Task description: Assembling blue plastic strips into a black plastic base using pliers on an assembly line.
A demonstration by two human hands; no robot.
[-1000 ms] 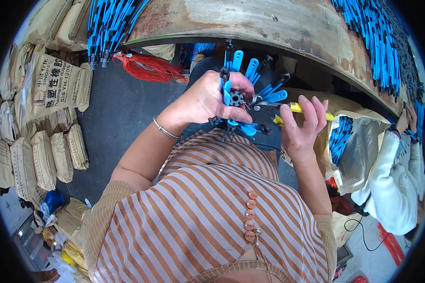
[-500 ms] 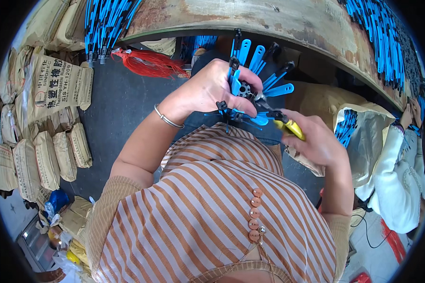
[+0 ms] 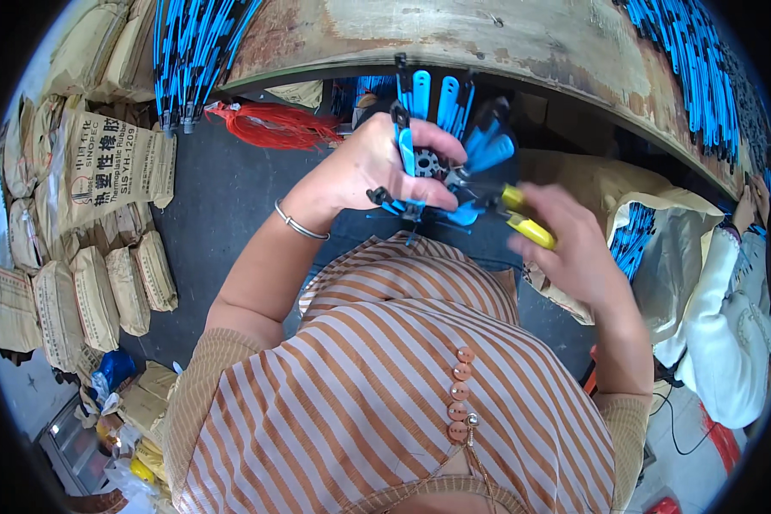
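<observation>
My left hand is closed around a round black hub with several flat blue arms and black tips fanning out from it. Its thumb and fingers lie over the hub's near and far sides. In my right hand is a pair of pliers with yellow handles, which stand spread apart. The dark jaws point left and reach the right side of the hub; whether they grip anything there is too blurred to tell. The blue arms on that side are smeared by motion.
A worn wooden table runs across the far side, with blue rods at left and more at right. Red strands hang below. Paper sacks are stacked left. An open bag and another person's white sleeve are at right.
The pliers' handles have spread wider. My left hand and the hub have shifted slightly left, and the blue arms on the hub's right side have swung.
</observation>
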